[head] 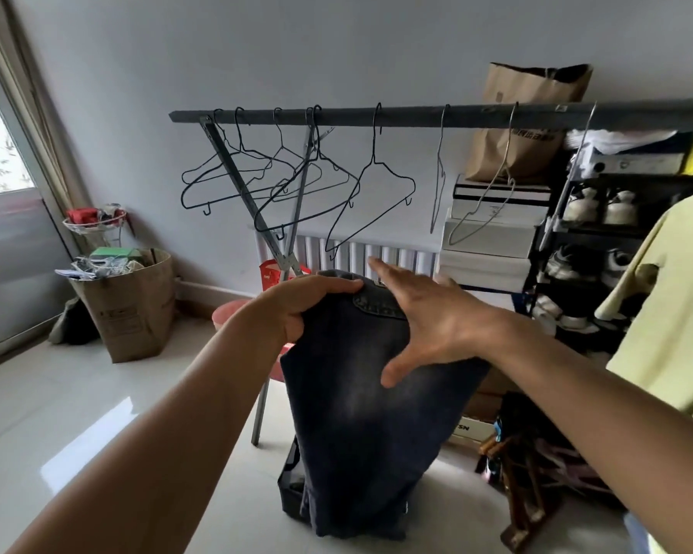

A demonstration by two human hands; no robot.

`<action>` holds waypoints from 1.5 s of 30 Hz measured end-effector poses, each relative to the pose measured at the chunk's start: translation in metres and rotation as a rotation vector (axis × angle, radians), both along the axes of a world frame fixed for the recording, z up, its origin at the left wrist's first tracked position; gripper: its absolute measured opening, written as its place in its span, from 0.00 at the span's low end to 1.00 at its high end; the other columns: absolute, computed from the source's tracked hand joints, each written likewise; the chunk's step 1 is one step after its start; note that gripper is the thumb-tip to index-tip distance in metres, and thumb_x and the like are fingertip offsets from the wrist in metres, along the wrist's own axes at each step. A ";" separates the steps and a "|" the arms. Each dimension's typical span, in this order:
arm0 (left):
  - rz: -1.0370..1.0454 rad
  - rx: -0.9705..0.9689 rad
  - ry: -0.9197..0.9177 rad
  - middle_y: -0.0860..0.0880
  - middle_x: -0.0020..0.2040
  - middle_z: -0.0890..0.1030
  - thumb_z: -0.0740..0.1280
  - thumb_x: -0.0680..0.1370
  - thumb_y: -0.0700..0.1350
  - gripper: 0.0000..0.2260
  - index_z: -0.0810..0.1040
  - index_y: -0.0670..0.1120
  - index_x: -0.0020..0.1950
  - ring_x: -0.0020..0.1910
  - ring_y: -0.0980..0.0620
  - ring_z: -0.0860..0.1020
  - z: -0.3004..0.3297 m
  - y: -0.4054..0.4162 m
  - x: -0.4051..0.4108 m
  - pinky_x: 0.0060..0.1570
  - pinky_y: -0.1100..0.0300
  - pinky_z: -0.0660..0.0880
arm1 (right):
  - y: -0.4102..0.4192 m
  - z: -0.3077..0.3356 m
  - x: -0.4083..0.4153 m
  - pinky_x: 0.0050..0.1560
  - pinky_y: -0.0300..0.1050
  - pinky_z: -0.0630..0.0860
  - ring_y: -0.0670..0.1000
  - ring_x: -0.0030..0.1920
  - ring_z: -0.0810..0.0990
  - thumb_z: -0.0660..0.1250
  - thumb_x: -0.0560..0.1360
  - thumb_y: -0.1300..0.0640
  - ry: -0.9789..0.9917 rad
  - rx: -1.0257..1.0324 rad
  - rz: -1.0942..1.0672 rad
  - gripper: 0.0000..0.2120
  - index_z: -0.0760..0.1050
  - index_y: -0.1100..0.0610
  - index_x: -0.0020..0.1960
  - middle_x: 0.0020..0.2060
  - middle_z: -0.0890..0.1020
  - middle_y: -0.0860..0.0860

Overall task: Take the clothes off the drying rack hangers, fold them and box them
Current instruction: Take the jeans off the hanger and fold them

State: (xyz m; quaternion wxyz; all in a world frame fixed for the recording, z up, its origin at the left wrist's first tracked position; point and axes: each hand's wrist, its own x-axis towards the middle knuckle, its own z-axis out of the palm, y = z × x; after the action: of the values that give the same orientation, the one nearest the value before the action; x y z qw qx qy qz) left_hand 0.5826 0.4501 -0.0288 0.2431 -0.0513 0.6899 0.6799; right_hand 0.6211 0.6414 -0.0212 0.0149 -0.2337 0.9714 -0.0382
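While left hand point(297, 303) grips jeans point(361, 413), right hand point(429, 317) flat, box point(471, 429) perhaps "SN"

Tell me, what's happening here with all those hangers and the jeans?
A person is taking laundry off a drying rack. The left hand grips the top edge of a pair of dark blue denim jeans, while the right hand lies flat and open against them, as if smoothing them for folding. The thin wire hangers on the grey metal rack bar hang bare. A pale yellow-green shirt hangs at the right.
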 end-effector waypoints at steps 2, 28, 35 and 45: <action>-0.047 -0.029 0.002 0.40 0.50 0.83 0.72 0.71 0.47 0.15 0.82 0.40 0.53 0.48 0.44 0.81 0.004 -0.001 -0.001 0.60 0.50 0.76 | 0.001 -0.007 -0.005 0.69 0.48 0.65 0.52 0.72 0.66 0.78 0.64 0.43 -0.112 -0.141 -0.026 0.60 0.37 0.45 0.78 0.76 0.61 0.50; 0.143 0.041 0.443 0.49 0.52 0.85 0.76 0.69 0.50 0.16 0.80 0.49 0.54 0.51 0.53 0.83 -0.055 0.004 0.011 0.49 0.60 0.79 | 0.035 0.026 -0.041 0.53 0.54 0.81 0.59 0.46 0.85 0.71 0.68 0.42 -0.450 -0.667 -0.219 0.26 0.81 0.64 0.52 0.45 0.86 0.59; -0.007 0.254 0.304 0.48 0.42 0.86 0.69 0.69 0.41 0.11 0.81 0.44 0.50 0.42 0.51 0.85 -0.028 -0.003 0.019 0.38 0.60 0.81 | 0.032 0.020 -0.042 0.43 0.45 0.78 0.49 0.37 0.84 0.74 0.70 0.45 -0.241 -0.670 -0.139 0.11 0.82 0.53 0.40 0.37 0.86 0.50; 0.124 0.575 0.227 0.44 0.43 0.85 0.66 0.71 0.53 0.16 0.87 0.42 0.40 0.39 0.49 0.85 -0.020 -0.014 0.024 0.38 0.60 0.81 | 0.039 -0.037 -0.021 0.59 0.53 0.71 0.54 0.56 0.77 0.52 0.73 0.28 -0.196 -0.946 -0.552 0.36 0.76 0.56 0.62 0.58 0.79 0.54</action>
State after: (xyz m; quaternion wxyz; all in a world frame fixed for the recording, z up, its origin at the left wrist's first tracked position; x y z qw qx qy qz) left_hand 0.6064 0.4362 -0.0493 0.1271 0.0535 0.4876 0.8621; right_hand 0.5997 0.6807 -0.0578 -0.0119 0.0528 0.8675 -0.4944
